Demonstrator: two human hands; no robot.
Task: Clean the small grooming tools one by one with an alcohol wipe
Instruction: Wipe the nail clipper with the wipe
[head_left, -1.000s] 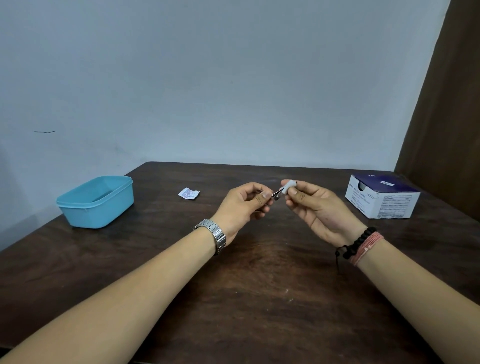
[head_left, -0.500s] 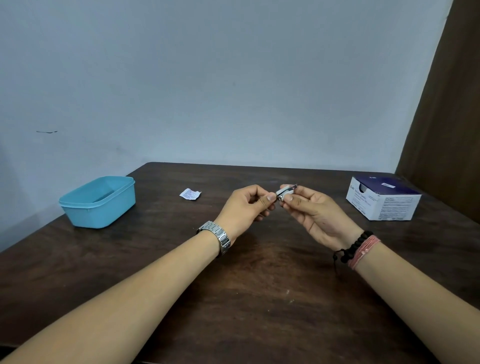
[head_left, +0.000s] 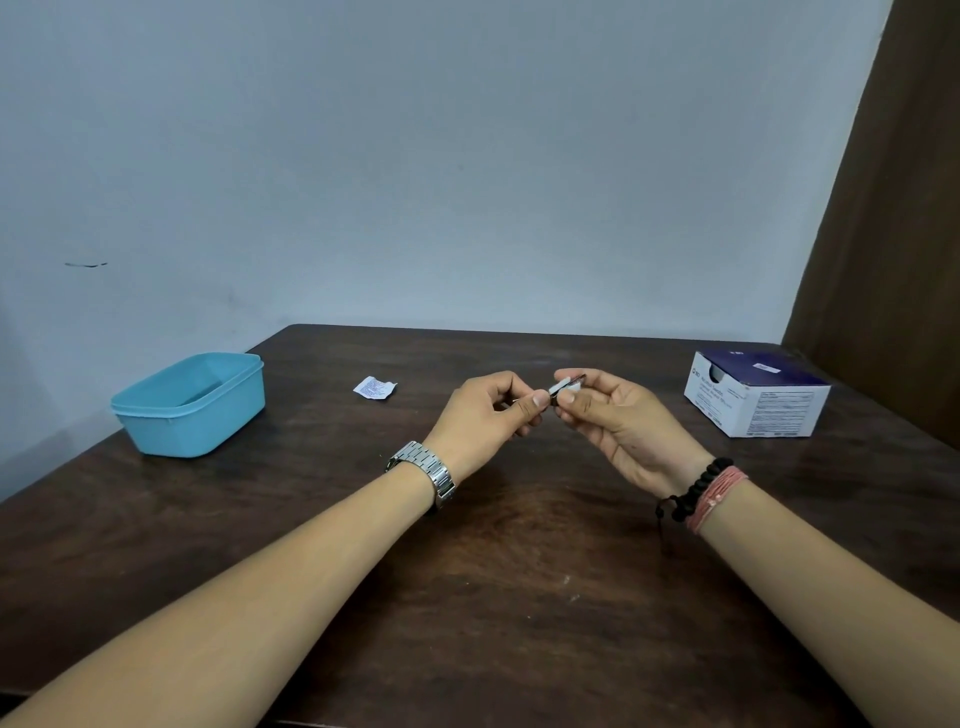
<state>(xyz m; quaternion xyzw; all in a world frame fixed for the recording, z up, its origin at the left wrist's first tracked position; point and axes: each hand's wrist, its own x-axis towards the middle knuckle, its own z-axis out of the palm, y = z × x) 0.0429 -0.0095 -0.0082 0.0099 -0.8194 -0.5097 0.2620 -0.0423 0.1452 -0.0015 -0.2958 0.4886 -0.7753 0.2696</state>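
While left hand (head_left: 488, 415) pinches small metal tool (head_left: 551, 399), right hand (head_left: 618, 415) fingers pinch white wipe (head_left: 563, 386) around it.

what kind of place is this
Probably a plain room at home or in a small office, not a salon: a dark wooden table against a bare pale wall, with only a blue plastic tub and a box of wipes.
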